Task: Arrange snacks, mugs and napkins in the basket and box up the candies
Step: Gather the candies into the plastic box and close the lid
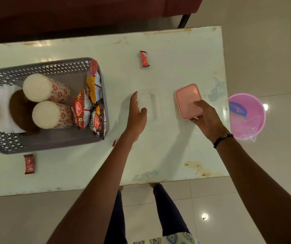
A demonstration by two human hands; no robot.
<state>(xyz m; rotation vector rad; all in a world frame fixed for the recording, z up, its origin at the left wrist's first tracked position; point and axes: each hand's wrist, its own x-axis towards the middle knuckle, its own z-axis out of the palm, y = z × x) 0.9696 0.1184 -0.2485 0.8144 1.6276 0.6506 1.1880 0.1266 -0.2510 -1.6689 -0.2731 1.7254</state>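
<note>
The left hand (137, 111) grips the clear box (149, 104) on the table (176, 147); the right hand (205, 117) pinches the pink lid (188, 99) just beside it. 3 candies lie loose: 1 beyond the box (144, 59), 1 under the left wrist (115, 143), 1 before the basket (29, 163). The basket (53, 141) holds 2 mugs (44, 88), napkins (5, 110) and snacks (83, 110).
</note>
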